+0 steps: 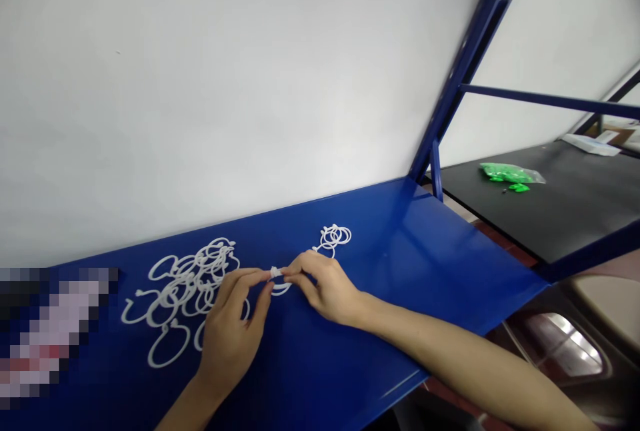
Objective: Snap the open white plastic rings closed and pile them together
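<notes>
Both hands meet over the blue shelf top (320, 364), pinching the ends of one white plastic curtain ring (281, 290). My left hand (233, 324) has its thumb and fingertips on the left side of the ring's ends. From the right, my right hand (325, 288) pinches the same ends, its fingers curled. The ring's lower curve hangs below the fingertips; whether its ends are joined I cannot tell. Left of my left hand spreads a loose pile of white rings (169, 351), some with visible gaps and knobbed ends. A smaller cluster of rings (344, 236) lies just beyond my right hand.
A white wall (250, 84) runs behind the shelf. At the right rises a blue metal frame (460, 71). Beyond it, a black table (565, 204) bears a clear bag of green pieces (510, 173). A brown chair (565, 344) stands below. The far left is pixelated.
</notes>
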`<state>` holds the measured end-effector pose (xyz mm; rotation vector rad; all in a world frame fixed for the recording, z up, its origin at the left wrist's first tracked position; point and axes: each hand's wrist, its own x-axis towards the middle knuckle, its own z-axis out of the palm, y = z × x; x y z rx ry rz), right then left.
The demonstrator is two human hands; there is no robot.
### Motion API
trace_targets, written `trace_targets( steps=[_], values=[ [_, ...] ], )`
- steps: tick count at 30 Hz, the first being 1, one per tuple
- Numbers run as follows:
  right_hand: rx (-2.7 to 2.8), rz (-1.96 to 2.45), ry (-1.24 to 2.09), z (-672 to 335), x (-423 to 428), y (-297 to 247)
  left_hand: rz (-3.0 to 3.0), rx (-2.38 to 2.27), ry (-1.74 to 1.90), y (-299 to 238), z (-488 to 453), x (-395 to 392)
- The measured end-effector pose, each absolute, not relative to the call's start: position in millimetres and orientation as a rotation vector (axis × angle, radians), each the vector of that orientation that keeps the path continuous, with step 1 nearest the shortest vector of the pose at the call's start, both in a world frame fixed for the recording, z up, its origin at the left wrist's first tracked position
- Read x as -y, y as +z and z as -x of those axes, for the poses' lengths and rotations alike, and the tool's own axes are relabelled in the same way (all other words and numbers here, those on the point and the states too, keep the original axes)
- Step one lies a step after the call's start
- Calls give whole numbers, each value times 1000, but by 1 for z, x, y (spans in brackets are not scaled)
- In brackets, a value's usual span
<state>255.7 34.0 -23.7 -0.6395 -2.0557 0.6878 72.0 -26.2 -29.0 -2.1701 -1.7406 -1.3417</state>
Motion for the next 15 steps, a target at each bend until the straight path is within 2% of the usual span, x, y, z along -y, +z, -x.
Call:
trace_targets(
  steps=[15],
  values=[
    [2170,569,562,-263,-36,-20,2231,1528,-1189,-33,-75,30]
  ],
)
